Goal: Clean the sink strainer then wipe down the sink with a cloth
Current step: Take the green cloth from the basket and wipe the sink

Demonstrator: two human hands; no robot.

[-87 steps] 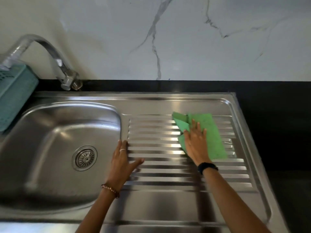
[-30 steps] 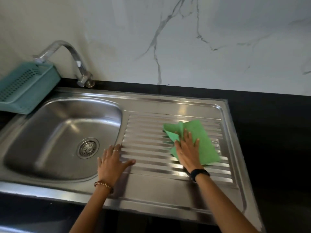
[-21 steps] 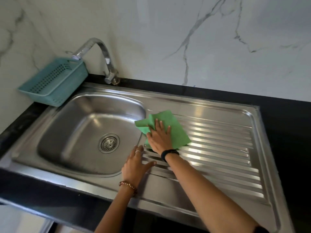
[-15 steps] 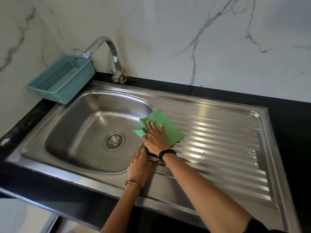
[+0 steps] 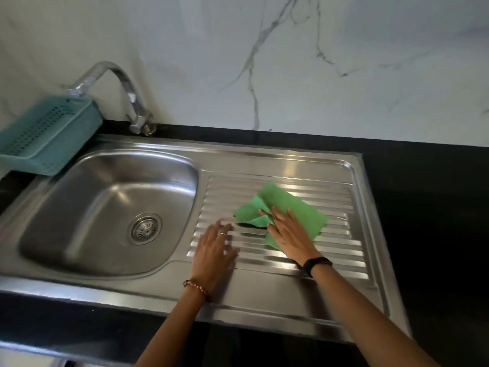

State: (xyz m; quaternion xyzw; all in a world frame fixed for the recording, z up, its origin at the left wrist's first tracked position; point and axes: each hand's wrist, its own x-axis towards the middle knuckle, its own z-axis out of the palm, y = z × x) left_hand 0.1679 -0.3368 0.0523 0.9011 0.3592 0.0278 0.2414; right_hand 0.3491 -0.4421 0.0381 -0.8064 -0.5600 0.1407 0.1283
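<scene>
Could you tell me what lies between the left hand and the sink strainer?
In the head view, nothing: only bare steel, the drainboard's ribbed edge, then the basin's rim and wall, between left hand and strainer.

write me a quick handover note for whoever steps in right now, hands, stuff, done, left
Right hand: flat, pressing the green cloth on the ribbed drainboard.
Left hand: open, empty, resting flat on the drainboard's left edge beside the basin.
Strainer: seated in the drain, looks clear.
Done: strainer appears clean; drainboard wipe in progress.
Left: finish the drainboard, then the basin and rim.
</scene>
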